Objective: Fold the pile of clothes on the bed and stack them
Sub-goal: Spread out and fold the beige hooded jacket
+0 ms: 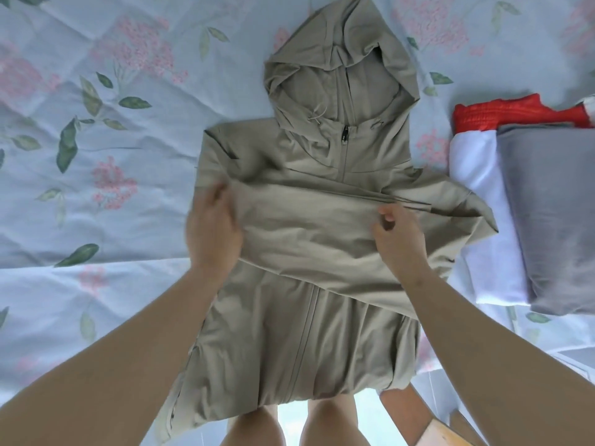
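A beige hooded zip jacket (302,323) lies front up on the bed, hood pointing away from me, hem hanging over the near edge. One sleeve (309,226) is folded across the chest. My left hand (214,230) grips the sleeve fold at the jacket's left side. My right hand (394,233) pinches the sleeve's upper edge near the right side. A stack of folded clothes sits to the right: a grey piece (553,214) on top, a white piece (483,226) under it, a red piece (512,111) behind.
The bed is covered with a pale blue floral sheet (96,156), open on the left. The bed's near edge runs below the jacket hem; my knees (328,423) and a wooden floor strip (444,429) show beyond it.
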